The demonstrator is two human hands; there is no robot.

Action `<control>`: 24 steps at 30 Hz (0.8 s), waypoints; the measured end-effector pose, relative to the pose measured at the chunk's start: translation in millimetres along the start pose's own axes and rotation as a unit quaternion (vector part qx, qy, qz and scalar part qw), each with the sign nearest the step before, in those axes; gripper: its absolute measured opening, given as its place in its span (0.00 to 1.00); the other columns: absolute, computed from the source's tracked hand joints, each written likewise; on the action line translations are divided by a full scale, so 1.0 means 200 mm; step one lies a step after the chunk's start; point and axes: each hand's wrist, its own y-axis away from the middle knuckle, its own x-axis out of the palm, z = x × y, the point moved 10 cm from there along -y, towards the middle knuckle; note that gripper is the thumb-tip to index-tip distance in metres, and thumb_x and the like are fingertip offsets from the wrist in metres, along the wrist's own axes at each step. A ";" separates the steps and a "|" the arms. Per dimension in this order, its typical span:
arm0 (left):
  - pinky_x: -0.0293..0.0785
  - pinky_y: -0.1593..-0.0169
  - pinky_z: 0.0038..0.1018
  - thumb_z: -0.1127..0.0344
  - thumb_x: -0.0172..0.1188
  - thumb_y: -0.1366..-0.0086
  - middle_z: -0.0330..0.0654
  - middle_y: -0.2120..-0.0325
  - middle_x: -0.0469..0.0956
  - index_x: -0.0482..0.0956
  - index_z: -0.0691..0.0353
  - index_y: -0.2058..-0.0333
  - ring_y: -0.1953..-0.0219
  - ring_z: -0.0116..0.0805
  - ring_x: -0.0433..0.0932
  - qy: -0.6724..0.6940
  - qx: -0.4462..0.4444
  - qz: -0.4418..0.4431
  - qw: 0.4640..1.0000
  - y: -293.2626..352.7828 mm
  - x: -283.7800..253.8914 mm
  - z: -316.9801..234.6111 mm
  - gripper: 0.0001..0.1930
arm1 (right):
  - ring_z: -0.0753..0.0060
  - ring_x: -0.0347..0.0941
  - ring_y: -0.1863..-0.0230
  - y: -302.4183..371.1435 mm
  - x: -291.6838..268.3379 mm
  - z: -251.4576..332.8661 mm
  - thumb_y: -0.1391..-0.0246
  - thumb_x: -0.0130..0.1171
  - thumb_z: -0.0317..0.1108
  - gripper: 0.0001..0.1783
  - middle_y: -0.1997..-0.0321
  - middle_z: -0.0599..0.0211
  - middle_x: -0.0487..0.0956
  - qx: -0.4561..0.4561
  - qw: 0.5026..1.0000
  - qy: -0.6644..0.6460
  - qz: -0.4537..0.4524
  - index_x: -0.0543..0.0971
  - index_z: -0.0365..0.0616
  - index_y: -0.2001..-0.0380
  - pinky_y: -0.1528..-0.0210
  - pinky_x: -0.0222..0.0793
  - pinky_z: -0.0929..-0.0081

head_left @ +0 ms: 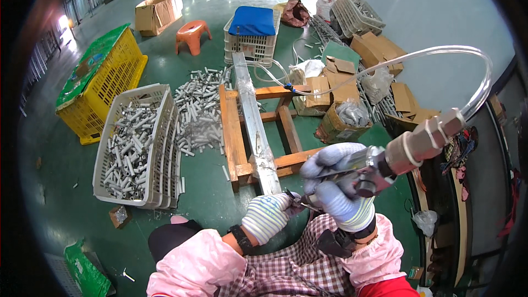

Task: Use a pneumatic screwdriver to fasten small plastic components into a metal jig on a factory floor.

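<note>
My right hand (pixel 344 184), in a striped knit glove, is wrapped around a metal pneumatic hand tool (pixel 377 170) with a clear air hose (pixel 440 49) on its fitting. The tool's front end points down toward my left hand (pixel 267 217). That hand, gloved too, is closed at the near end of a long metal bar (pixel 256 126). Its fingertips pinch a small dark piece by the tool's tip; fingers and tool cover most of it, so its kind cannot be told. The bar lies lengthwise on a wooden frame (pixel 234 143), running away from me.
At left, a white plastic crate (pixel 173 168) holds many small grey tubes, with a pile of loose tubes (pixel 198 110) beside it. A yellow crate (pixel 118 85), orange stool (pixel 192 36) and blue-topped crate (pixel 250 52) stand farther off. Cardboard boxes (pixel 344 124) crowd the right side.
</note>
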 end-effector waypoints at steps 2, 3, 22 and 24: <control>0.73 0.68 0.35 0.52 0.60 0.43 0.49 0.74 0.78 0.78 0.57 0.63 0.71 0.46 0.78 0.057 0.006 -0.005 0.998 0.00 0.05 0.05 0.16 | 0.72 0.75 0.65 0.00 -0.06 0.03 0.57 0.61 0.19 0.24 0.62 0.60 0.76 -0.059 0.998 -0.025 -0.013 0.67 0.43 0.55 0.62 0.75 0.74; 0.73 0.66 0.33 0.50 0.61 0.44 0.50 0.72 0.78 0.77 0.57 0.59 0.69 0.46 0.78 0.117 0.012 -0.007 0.993 -0.02 0.03 0.03 0.20 | 0.71 0.75 0.66 0.00 -0.12 0.05 0.56 0.61 0.21 0.24 0.62 0.60 0.76 -0.067 0.996 -0.054 -0.033 0.67 0.44 0.55 0.64 0.75 0.74; 0.73 0.62 0.28 0.44 0.59 0.42 0.46 0.70 0.79 0.78 0.63 0.62 0.68 0.40 0.78 0.273 -0.111 0.019 0.955 -0.02 0.03 -0.04 0.25 | 0.75 0.67 0.74 0.05 -0.73 0.05 0.46 0.54 0.33 0.24 0.59 0.62 0.73 -0.180 0.956 -0.194 -0.128 0.65 0.40 0.47 0.69 0.63 0.74; 0.72 0.66 0.29 0.49 0.59 0.40 0.42 0.73 0.78 0.79 0.55 0.63 0.71 0.39 0.78 0.024 0.109 -0.077 0.991 0.02 -0.04 -0.16 0.16 | 0.75 0.67 0.73 0.02 -0.69 0.04 0.48 0.55 0.33 0.25 0.59 0.63 0.71 -0.173 0.955 -0.214 -0.115 0.65 0.40 0.47 0.69 0.65 0.73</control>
